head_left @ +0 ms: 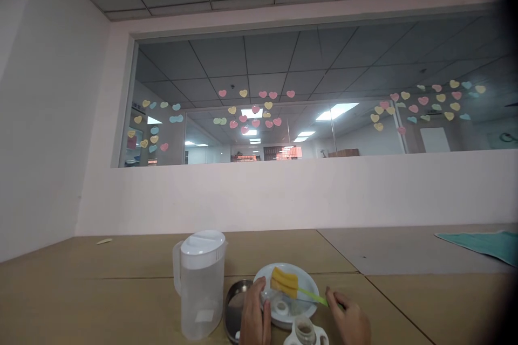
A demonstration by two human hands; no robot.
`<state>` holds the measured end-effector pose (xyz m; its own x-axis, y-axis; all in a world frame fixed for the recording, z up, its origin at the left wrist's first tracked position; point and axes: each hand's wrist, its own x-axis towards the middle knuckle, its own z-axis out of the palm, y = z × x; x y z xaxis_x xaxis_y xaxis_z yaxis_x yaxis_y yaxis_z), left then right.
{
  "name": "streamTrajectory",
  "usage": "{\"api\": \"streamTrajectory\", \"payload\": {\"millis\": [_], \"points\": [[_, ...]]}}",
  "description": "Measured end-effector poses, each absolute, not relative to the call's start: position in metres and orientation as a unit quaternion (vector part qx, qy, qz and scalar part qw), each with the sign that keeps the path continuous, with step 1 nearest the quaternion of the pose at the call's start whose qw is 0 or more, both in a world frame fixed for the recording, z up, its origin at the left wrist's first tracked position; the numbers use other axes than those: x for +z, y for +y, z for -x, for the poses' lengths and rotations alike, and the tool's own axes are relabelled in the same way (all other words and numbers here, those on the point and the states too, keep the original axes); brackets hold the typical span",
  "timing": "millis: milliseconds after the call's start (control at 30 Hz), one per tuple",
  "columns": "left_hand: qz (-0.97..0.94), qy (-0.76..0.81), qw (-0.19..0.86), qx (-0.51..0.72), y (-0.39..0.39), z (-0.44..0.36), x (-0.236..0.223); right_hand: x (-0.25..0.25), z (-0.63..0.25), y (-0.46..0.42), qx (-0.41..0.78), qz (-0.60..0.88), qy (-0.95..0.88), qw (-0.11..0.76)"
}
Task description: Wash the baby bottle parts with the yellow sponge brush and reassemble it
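Observation:
My right hand is closed around the light green handle of a yellow sponge brush, whose head is over a white bowl. At the bowl's left side, my left hand curls its fingers round a clear plastic piece, which touches or overlaps the sponge head; its full shape is hard to make out. A white ring-shaped part shows in the bowl. Just in front of the bowl stands an uncapped bottle with white side handles, cut off by the lower edge.
Left of the bowl stand a round metal dish and a lidded translucent pitcher holding clear liquid. A teal cloth lies at the table's far right. Behind the brown table rises a wall with a wide window.

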<state>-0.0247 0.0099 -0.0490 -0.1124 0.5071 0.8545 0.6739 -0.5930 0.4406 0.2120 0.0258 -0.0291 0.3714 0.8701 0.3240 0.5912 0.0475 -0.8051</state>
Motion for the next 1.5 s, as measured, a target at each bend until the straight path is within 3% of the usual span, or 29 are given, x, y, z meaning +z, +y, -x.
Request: {"api": "streamTrajectory", "payload": {"millis": [367,600,867,1233,1500], "points": [[0.706,-0.392,0.115,-0.579,0.000,0.037,-0.033,-0.048,-0.200,0.031,-0.140,0.478,-0.604,0.622],[0.665,-0.404,0.081,-0.623,0.004,0.027,-0.041,-0.041,-0.194,0.023,-0.226,0.381,-0.610,0.657],[0.666,-0.413,0.074,-0.617,0.005,0.027,-0.044,-0.034,-0.187,0.015,-0.248,0.347,-0.609,0.670],[0.705,-0.315,0.366,-0.519,-0.004,0.035,-0.026,-0.042,-0.194,0.023,-0.131,0.437,-0.606,0.652],[0.706,-0.311,0.408,-0.488,-0.003,0.030,-0.026,-0.040,-0.197,0.021,-0.055,0.515,-0.582,0.627]]}}
